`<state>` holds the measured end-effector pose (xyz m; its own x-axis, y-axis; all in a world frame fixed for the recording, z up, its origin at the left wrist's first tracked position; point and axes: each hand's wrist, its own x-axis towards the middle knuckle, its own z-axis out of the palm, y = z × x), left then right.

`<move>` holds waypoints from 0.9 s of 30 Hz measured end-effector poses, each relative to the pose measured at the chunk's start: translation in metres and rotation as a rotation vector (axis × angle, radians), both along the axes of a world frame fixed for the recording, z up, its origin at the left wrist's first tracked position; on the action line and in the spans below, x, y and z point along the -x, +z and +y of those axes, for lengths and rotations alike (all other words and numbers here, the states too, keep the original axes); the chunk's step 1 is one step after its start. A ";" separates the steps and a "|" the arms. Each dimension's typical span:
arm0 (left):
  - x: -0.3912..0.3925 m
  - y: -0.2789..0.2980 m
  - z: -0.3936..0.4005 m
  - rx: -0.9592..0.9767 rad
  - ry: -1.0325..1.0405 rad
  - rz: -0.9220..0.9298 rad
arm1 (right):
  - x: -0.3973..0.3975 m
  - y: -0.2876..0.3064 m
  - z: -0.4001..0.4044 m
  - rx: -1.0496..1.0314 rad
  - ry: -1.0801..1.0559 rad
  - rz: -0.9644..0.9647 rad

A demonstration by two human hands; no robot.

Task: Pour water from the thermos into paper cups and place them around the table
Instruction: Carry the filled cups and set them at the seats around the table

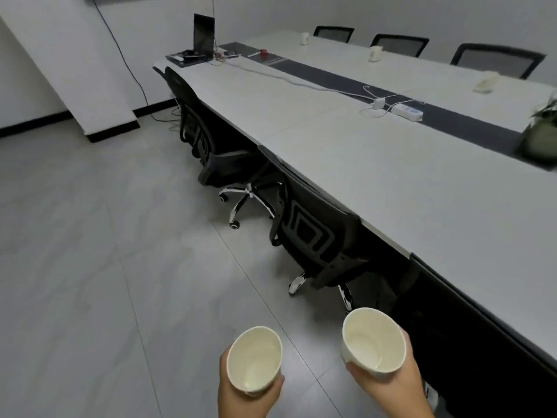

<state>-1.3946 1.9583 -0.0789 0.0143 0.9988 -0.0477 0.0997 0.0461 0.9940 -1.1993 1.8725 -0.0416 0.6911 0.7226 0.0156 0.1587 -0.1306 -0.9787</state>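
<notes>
I carry two white paper cups over the grey floor, low in the view. My left hand grips the left cup from below. My right hand holds the right cup, which is a little higher and closer to the table. Both cups are upright and seem to hold clear water. The long white table stretches from the right foreground to the far end. Two more paper cups stand along its far side. No thermos is in view.
Two black office chairs are pushed in along the near side; three more stand behind the far side. A power strip with white cables lies on the dark centre strip. A laptop sits at the far end, a plant at right.
</notes>
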 end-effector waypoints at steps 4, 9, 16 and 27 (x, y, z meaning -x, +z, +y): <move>-0.045 -0.006 0.082 -0.013 -0.175 0.063 | -0.035 -0.002 0.062 0.010 -0.131 -0.056; -0.110 0.015 0.179 0.011 -0.485 0.043 | -0.066 0.008 0.132 -0.060 -0.327 0.020; -0.194 0.057 0.275 0.014 -0.846 -0.064 | -0.092 0.037 0.195 -0.063 -0.652 0.009; -0.357 0.089 0.295 0.018 -1.094 -0.117 | -0.219 0.044 0.211 -0.041 -0.771 -0.018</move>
